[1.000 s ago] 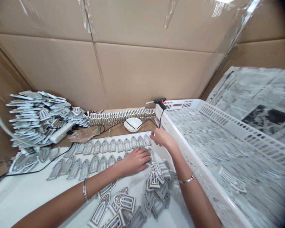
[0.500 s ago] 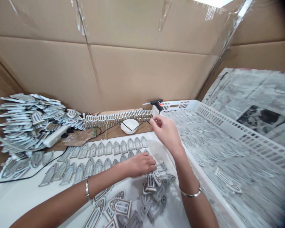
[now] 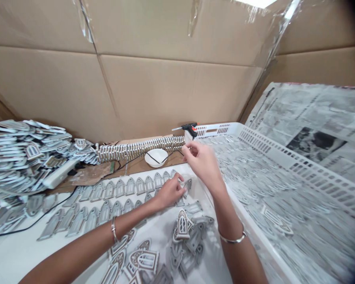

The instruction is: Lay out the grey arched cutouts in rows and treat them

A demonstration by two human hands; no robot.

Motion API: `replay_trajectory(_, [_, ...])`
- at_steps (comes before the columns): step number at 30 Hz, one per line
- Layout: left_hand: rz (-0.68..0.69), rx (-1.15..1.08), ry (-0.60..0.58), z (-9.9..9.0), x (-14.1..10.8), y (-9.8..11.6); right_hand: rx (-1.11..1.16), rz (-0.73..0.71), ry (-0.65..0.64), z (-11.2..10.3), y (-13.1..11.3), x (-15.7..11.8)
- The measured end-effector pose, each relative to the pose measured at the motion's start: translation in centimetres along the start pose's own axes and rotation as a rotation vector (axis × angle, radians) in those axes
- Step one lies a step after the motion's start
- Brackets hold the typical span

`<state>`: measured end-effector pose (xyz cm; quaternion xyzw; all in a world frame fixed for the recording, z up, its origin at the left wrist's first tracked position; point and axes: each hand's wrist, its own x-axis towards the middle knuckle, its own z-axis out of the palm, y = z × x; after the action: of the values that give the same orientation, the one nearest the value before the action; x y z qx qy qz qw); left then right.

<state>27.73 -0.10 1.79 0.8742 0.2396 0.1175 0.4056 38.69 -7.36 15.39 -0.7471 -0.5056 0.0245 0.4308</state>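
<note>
My left hand (image 3: 170, 192) pinches a grey arched window-shaped piece (image 3: 188, 187), which tilts at its fingertips beyond the end of the rows. My right hand (image 3: 201, 162) is raised beside it, thumb and fingers pressed together; whatever they hold, if anything, is too small to make out. Two rows of grey arched pieces (image 3: 105, 212) lie face down on the white surface. Below my left hand is a loose heap of such pieces, with a brown-and-white patterned one (image 3: 182, 225) face up on top. More patterned pieces (image 3: 144, 259) lie nearer to me.
Behind the right hand stands a black glue gun (image 3: 189, 128). A white dish (image 3: 155, 162) with a black cord across it is left of it. Right is a white plastic crate (image 3: 276, 167) full of pieces. A tall pile (image 3: 20, 157) and a power strip (image 3: 60, 173) are at left.
My left hand has moved from the heap up toward the end of the rows and now has a grey arched piece. My right hand stays pinched near the glue gun. The view has shifted slightly.
</note>
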Motion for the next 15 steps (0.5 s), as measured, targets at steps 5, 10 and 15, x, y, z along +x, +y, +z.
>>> replay_trajectory(5, [-0.044,0.111,-0.029,0.6,0.8,1.4,-0.001,-0.003,0.000,0.1,0.0,0.0])
replay_trajectory(10, [-0.028,0.380,-0.102,0.5,0.9,2.3,0.000,-0.002,0.008,-0.1,0.1,0.0])
replay_trajectory(15, [0.313,0.522,-0.206,0.0,1.2,1.5,0.005,0.007,0.010,-0.2,0.0,0.1])
